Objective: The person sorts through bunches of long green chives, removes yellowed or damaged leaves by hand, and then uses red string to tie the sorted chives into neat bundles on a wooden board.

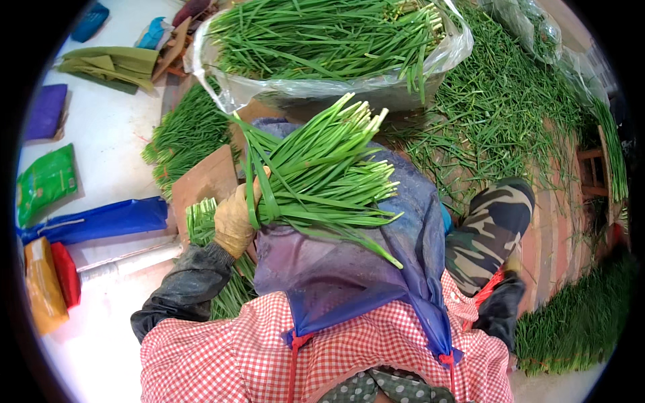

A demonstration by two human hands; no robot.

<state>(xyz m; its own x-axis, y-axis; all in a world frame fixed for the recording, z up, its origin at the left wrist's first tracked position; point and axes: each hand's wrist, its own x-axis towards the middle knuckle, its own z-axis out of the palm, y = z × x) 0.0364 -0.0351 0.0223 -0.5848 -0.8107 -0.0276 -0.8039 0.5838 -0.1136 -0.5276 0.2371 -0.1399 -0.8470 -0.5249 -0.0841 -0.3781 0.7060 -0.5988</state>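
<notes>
Dotted cloth [353,391] fills six o'clock; left hand [235,220], at nine, clamps fingers on green stalks [322,168]; right hand [513,260]: finger state unclear.

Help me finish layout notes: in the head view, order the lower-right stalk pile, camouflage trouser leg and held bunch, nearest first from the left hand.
1. Held bunch: in the left hand.
2. Camouflage trouser leg: right side.
3. Lower-right stalk pile: farther right, lower down.
</notes>
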